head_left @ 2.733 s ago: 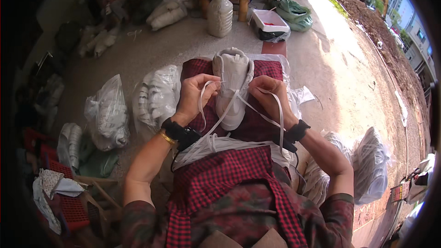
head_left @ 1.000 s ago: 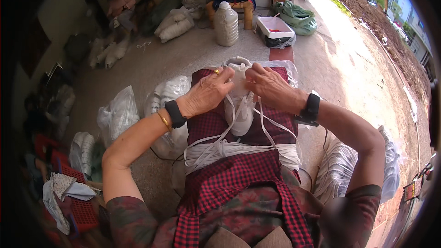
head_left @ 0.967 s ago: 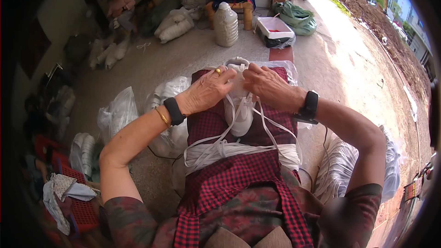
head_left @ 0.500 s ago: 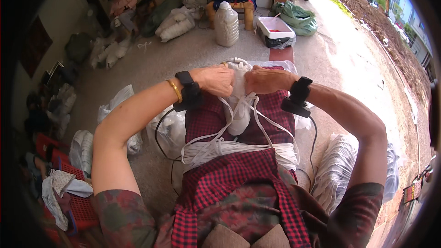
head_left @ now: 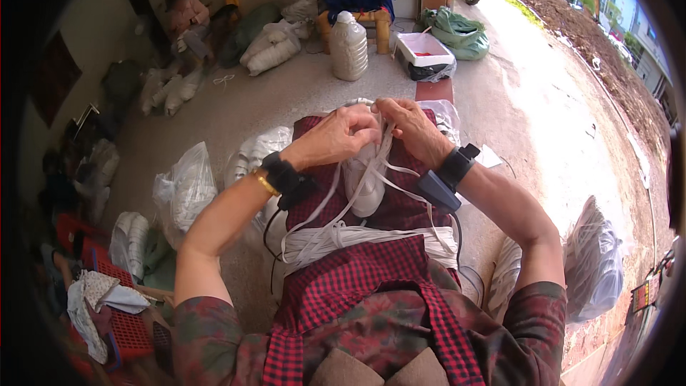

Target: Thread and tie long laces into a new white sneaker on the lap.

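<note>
A white shoe [head_left: 366, 189] rests on my lap over the checked apron [head_left: 357, 261], its toe toward me. White shoelaces [head_left: 377, 162] cross over its front and trail down both sides. My left hand [head_left: 339, 136] is at the left of the shoe's opening, fingers curled in; what they pinch is too small to make out. On the opposite side my right hand [head_left: 413, 129] has its fingers closed at the shoe's upper end, with a shoelace running down from them. A thick bundle of white laces [head_left: 329, 239] lies across my waist.
Bagged white shoes [head_left: 187, 186] stand on the floor at left, with more wrapped shoes [head_left: 594, 264] at right. A red plastic basket [head_left: 128, 314] holds cloths at lower left. Ahead are a large plastic jug [head_left: 349, 50] and a white box [head_left: 426, 48]. Another person [head_left: 189, 18] sits far left.
My hands had been drawn in as fists on both sides of the shoe. The right hand has moved to the shoe's far end with a lace, and the left has turned, its fingers curled downward.
</note>
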`<state>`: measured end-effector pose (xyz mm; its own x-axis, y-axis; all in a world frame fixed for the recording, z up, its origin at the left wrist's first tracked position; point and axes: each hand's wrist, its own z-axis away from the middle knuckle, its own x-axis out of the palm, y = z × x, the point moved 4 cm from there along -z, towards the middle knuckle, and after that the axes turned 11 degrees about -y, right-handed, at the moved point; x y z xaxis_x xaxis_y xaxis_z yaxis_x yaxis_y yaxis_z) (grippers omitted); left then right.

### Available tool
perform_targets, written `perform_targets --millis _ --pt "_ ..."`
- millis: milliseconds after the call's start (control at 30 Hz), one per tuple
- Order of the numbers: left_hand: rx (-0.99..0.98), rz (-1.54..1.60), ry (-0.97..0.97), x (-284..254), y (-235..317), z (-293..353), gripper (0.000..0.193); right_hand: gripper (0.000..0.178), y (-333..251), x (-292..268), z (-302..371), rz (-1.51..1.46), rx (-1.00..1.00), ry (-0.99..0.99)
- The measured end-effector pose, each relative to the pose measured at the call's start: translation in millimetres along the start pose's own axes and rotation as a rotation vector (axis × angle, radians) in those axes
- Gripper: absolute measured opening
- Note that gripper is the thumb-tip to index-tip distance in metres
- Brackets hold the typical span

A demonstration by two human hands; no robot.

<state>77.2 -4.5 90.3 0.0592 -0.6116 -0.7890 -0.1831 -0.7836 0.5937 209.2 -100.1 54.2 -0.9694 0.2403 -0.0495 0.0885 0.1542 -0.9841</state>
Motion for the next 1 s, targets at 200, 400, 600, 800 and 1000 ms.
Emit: perform_targets --millis 200,400,600,800,1000 --pt "-0.185 0.551 0.078 -2.0 -2.1 4.4 0.024 0.038 -7.6 -4.7 8.8 -0.006 -0.054 0.000" --pt "-0.196 0.588 0.241 8.5 -16.3 -3.7 0.024 0.033 -45.6 2.4 -5.4 0.440 -0.334 0.019" --pt "0.030 0.935 0.294 -23.2 36.4 -13.5 0.026 0.024 -45.2 38.6 35.7 0.836 -0.158 -0.066" --pt "-0.133 0.764 0.584 -78.1 -48.0 33.9 0.024 0.034 -5.7 -53.5 39.0 0.116 -0.005 0.207" --pt "-0.389 0.528 1.474 -208.4 -210.6 246.6 0.024 0.030 -3.2 -338.7 141.5 -0.143 -0.265 0.706"
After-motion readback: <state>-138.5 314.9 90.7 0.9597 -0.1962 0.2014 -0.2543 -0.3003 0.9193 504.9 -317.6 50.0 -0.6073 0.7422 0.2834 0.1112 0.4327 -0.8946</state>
